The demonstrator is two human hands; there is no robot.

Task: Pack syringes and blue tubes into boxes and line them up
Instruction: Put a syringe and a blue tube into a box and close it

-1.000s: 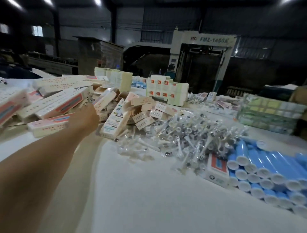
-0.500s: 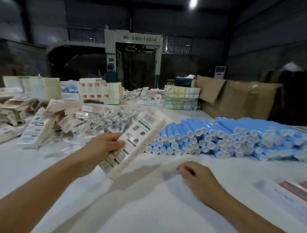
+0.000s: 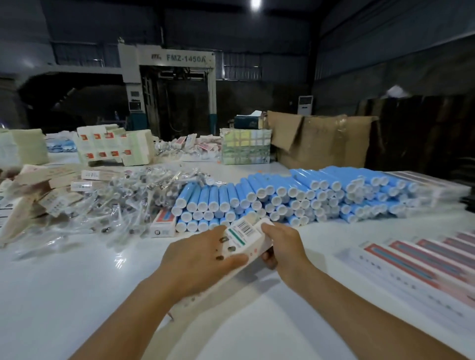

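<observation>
Right hand point(image 3: 280, 246) is now joining the left hand point(image 3: 203, 257) in gripping the flat carton point(image 3: 244, 239) (unfilled, I'd guess) — both are curling round it, probably popping it open for filling.

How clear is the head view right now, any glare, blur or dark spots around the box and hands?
Head view: the box, held by left hand and right hand, is fairly sharp, barcode visible; the packed boxes at right are smeared; the white table shows soft glare; the hall behind is dim under one ceiling lamp; the edges bow, wide-angle.
</observation>
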